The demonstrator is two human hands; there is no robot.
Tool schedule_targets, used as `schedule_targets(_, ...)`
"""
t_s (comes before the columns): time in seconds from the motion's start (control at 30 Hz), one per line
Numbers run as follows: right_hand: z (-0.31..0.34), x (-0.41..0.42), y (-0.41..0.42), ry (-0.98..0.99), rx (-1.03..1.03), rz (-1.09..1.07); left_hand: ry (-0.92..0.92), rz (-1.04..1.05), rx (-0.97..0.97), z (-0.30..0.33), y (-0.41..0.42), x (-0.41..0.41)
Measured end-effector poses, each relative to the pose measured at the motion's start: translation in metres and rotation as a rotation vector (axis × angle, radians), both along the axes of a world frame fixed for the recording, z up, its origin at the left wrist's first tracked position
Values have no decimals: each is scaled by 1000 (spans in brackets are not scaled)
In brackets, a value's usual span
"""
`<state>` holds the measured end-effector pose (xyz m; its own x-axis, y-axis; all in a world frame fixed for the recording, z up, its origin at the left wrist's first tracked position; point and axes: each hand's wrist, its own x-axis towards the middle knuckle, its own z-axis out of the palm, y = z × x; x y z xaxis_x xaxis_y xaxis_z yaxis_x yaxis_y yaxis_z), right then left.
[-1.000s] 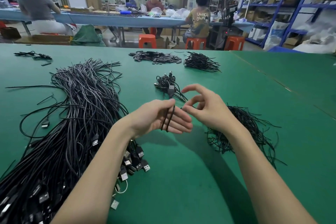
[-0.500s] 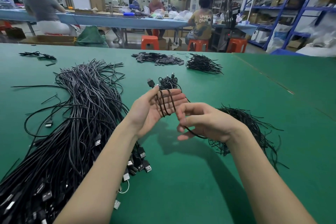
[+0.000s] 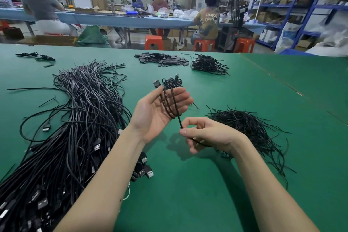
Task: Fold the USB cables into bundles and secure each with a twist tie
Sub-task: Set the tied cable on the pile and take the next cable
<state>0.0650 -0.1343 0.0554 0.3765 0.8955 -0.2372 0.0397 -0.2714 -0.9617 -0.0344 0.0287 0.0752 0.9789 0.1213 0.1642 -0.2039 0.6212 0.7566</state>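
Black cable (image 3: 170, 103) now lies in 3 passes across the open, palm-up left hand (image 3: 160, 111), 1 more than 0.5 s ago. The right hand (image 3: 205, 135) has dropped lower, pinching the tail between thumb and forefinger. Folding looks nearly done; a tie from the pile (image 3: 244, 126) just beyond the right wrist comes next, while the unfolded heap (image 3: 75, 118) waits on the left

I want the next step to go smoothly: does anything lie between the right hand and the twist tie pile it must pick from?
Nothing visible does. The right hand, pinching the cable looped over the left hand, hangs right beside the twist tie pile, with only bare green table near it.
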Motion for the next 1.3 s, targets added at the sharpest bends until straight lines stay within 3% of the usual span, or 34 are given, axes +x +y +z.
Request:
schedule_targets(0.13,13,4,-3,-396,-229,-154,83,-5,272,-1,3,-3)
schedule_targets(0.2,21,7,-4,-540,-229,-250,139,3,456,-3,3,-1)
schedule_targets(0.37,42,1,-1,-544,2,-381,269,-50,698,-7,-1,4)
schedule_targets(0.47,47,-7,7,-513,56,-476,290,53,768,-9,-4,8)
schedule_targets(0.53,47,-12,12,-508,103,-527,253,215,718,-9,-6,12)
schedule_targets(0.63,43,-18,18,-383,191,-435,209,366,517,-6,-4,14)
schedule_targets(0.87,29,-19,17,-270,169,-116,130,268,55,2,-3,11)
schedule_targets(1.3,15,-2,5,-141,141,-174,92,330,-40,5,1,9)
